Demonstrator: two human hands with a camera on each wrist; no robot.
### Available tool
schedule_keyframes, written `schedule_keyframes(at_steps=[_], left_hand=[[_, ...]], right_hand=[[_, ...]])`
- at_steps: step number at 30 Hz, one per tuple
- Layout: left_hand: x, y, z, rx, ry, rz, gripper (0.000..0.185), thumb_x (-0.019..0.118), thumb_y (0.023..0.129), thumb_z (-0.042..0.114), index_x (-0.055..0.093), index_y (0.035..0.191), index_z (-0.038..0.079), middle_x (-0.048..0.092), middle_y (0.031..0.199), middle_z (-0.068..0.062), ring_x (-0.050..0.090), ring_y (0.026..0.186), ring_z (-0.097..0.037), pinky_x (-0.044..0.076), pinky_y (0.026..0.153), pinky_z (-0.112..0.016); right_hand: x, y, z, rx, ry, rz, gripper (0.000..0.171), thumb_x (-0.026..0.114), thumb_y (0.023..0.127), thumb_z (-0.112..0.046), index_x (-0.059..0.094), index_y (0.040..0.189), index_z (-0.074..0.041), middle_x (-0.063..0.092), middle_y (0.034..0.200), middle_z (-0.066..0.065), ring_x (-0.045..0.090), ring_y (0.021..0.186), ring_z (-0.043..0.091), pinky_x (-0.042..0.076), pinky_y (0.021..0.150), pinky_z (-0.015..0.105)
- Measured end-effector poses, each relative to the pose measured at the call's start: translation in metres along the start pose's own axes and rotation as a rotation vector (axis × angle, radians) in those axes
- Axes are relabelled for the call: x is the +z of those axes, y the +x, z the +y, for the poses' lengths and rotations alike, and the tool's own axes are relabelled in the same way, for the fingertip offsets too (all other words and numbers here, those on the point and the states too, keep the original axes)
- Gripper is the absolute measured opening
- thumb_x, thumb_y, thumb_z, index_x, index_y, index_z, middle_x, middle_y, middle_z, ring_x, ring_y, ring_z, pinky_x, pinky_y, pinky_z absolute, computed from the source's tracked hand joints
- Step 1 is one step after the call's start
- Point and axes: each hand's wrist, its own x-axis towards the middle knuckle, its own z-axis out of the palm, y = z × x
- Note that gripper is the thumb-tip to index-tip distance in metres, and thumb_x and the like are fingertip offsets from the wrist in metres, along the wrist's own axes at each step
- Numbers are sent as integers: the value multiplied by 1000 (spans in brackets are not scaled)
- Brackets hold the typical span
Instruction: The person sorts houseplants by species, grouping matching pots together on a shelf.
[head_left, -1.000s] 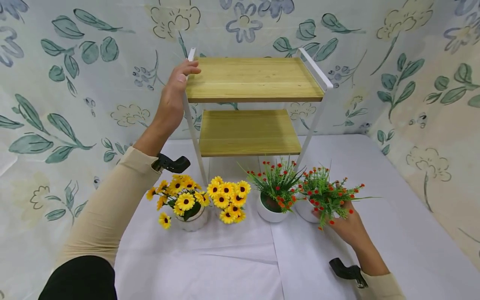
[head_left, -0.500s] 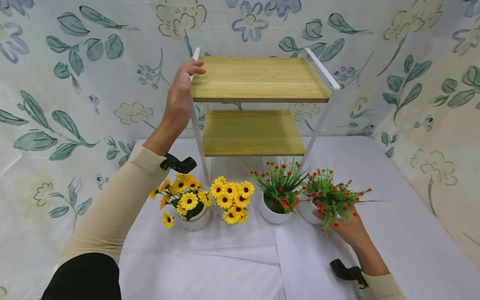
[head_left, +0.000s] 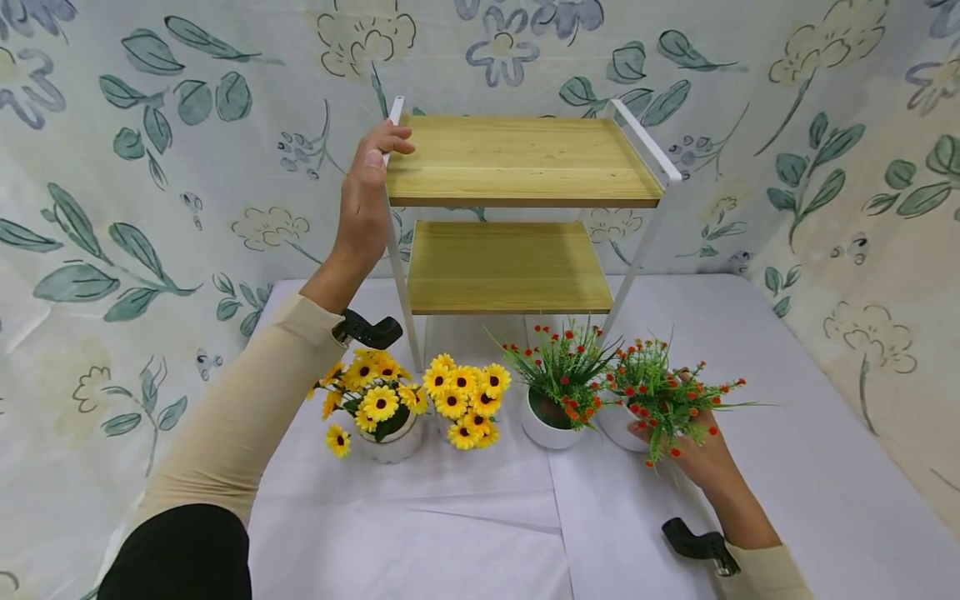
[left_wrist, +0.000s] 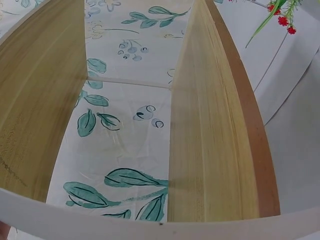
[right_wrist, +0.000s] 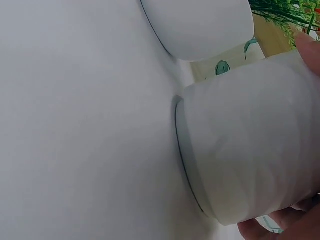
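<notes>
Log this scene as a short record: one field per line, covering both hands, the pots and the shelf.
left hand: grips the white frame at the top left of the shelf unit
right hand: holds the rightmost red-flower pot, fingers round its white wall
pot state: on the white tablecloth
other pots: second red-flower pot, two sunflower pots
shelves: two wooden boards, both bare
</notes>
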Motion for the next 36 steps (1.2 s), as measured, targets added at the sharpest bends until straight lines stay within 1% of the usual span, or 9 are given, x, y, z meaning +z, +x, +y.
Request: schedule_keyframes(at_steps=[4, 8, 14, 16, 22, 24, 28, 32, 36], left_hand=[[1, 0, 1, 13, -6, 9, 44, 22, 93, 15, 50, 112, -14, 47, 134, -27, 31, 140, -20, 19, 113, -26], [2, 1, 2, 29, -12, 29, 44, 22, 93, 14, 50, 110, -15, 47, 132, -30, 32, 139, -23, 18, 114, -26], [5, 2, 5, 16, -14, 59, 45, 23, 92, 16, 51, 108, -15, 47, 132, -30, 32, 139, -22, 19, 113, -26], [6, 2, 4, 14, -12, 62, 45, 23, 92, 16, 51, 108, -15, 47, 132, -30, 32, 139, -22, 19, 113, -26], [7, 1, -3, 23, -9, 72, 45, 22, 92, 17, 52, 109, -13, 48, 132, -29, 33, 138, -21, 19, 113, -26], [8, 2, -6, 32, -3, 73, 45, 22, 93, 17, 52, 109, -12, 48, 132, -28, 33, 138, -21, 19, 113, -26], [8, 2, -9, 47, 3, 77, 44, 21, 93, 16, 52, 108, -12, 49, 132, -28, 33, 139, -22, 19, 114, -27], [7, 3, -6, 39, 0, 78, 45, 22, 93, 16, 52, 109, -13, 49, 132, -28, 33, 139, -21, 19, 114, -26], [6, 2, -2, 27, 0, 81, 45, 22, 92, 17, 51, 109, -13, 48, 132, -28, 33, 138, -21, 19, 114, -26]], right_hand=[[-1, 1, 0, 17, 8, 1, 107, 77, 81, -14, 1, 155, -10, 15, 158, 21, 15, 142, 42, 13, 111, 63], [-1, 4, 0, 6, 18, 7, 107, 78, 79, -11, 3, 155, -8, 12, 159, 17, 12, 144, 39, 11, 112, 60], [-1, 4, 0, 20, 21, 37, 104, 78, 78, -8, 8, 155, -7, 21, 156, 20, 18, 143, 38, 17, 112, 57], [-1, 4, 0, 34, -2, 48, 103, 79, 79, -12, 9, 155, -8, 23, 156, 20, 19, 142, 39, 18, 112, 58], [-4, 1, 2, 76, -12, 52, 102, 80, 79, -20, 12, 156, -13, 23, 157, 15, 22, 142, 38, 21, 110, 59], [-5, -1, 1, 103, -38, 57, 106, 82, 77, -26, 12, 156, -14, 26, 156, 15, 24, 141, 38, 23, 109, 60], [-9, -5, 0, 148, -66, 74, 107, 83, 75, -31, 14, 156, -17, 29, 155, 15, 27, 140, 37, 25, 108, 60], [-16, -9, -1, 167, -53, 100, 104, 81, 77, -27, 15, 156, -14, 31, 153, 16, 29, 139, 35, 26, 109, 57], [-21, -11, -3, 204, -85, 131, 107, 82, 76, -33, 14, 155, -12, 31, 152, 20, 29, 138, 39, 26, 108, 60]])
